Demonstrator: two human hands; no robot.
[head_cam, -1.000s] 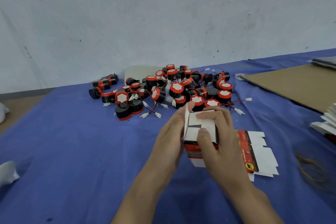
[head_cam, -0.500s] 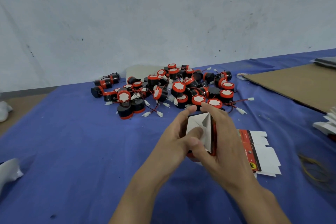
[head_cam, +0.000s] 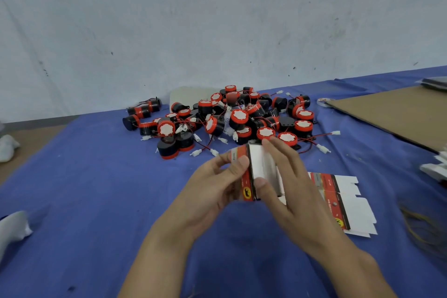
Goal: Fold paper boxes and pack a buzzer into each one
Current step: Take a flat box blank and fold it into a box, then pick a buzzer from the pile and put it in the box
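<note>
**Both hands meet at centre frame**

My left hand enters from the lower middle, with the thumb and curled fingers pinching the paper box. My right hand enters from the lower right, thumb on the box's near face and fingers stretched over its far side. Both forearms are bare.

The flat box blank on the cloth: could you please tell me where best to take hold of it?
On the flat box blank, pinch the white flaps from the right, I'd say: it lies flat, and those flaps jut out free.
</note>
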